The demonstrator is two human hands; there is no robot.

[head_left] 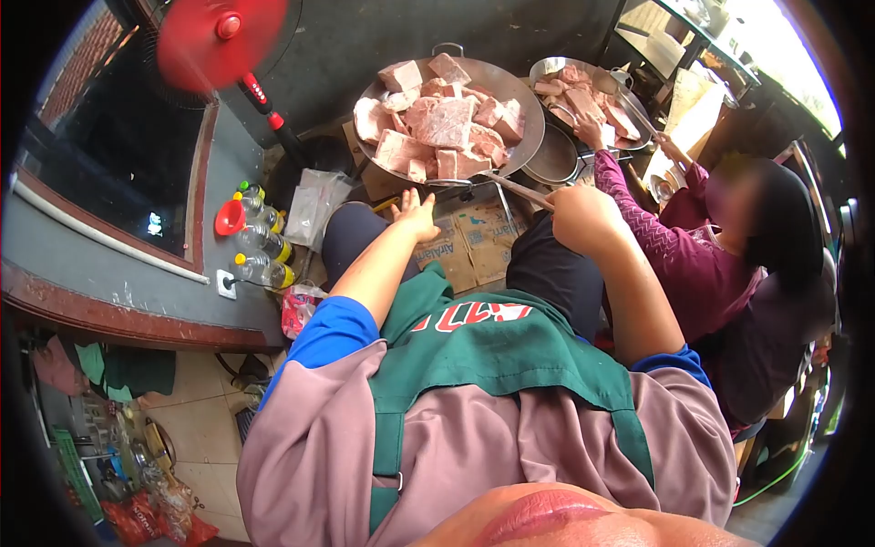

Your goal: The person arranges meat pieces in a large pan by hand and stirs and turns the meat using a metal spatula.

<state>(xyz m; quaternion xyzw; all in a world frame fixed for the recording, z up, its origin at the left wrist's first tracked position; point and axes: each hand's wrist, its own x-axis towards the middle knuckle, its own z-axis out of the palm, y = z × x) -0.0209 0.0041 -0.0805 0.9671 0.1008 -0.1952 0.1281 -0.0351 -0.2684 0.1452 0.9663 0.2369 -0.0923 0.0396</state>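
Observation:
A large wok is heaped with pale pink frozen-looking meat blocks. My right hand is closed round a long wooden-handled tool, which reaches toward the near rim of the wok; its head cannot be made out. Just below that rim, my left hand is open with fingers spread, holding nothing, above my knee. Flattened cardboard lies below the wok between my legs.
To the right a co-worker in a maroon sleeve works at a second wok of meat blocks. A red fan spins at upper left. Bottles with yellow caps, a red funnel and a plastic bag stand by the wall.

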